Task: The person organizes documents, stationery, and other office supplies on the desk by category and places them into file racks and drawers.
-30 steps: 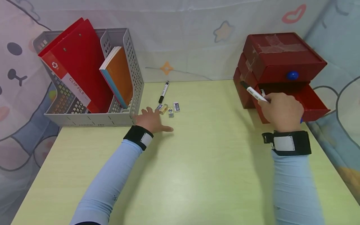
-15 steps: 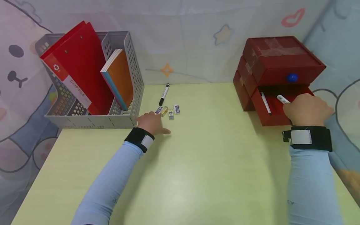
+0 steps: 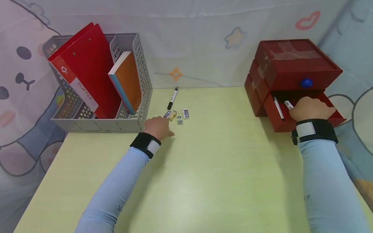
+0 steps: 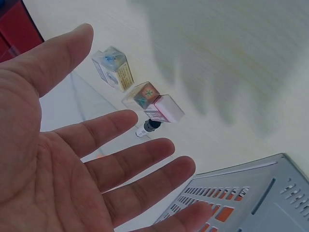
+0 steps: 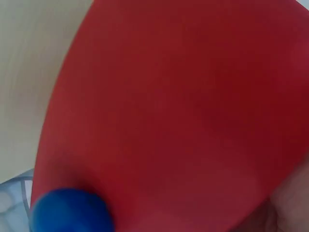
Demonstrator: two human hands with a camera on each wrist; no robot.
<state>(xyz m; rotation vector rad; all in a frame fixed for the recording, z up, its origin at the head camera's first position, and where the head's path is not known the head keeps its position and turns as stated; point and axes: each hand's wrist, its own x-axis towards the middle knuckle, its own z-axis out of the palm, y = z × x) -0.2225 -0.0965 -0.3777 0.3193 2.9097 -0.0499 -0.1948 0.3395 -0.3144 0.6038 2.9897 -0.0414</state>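
Left hand point(image 3: 158, 127), fingers spread, sits by gray basket point(image 3: 96, 126) and small blocks point(image 3: 179, 119); right hand point(image 3: 311, 108) over drawer point(image 3: 271, 116) part-hides marker point(image 3: 288, 105), can't tell grip.

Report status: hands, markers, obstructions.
Left hand extended near small blocks. Right hand over open drawer, grip hidden. Marker end showing alongside. Nothing visibly blocking.
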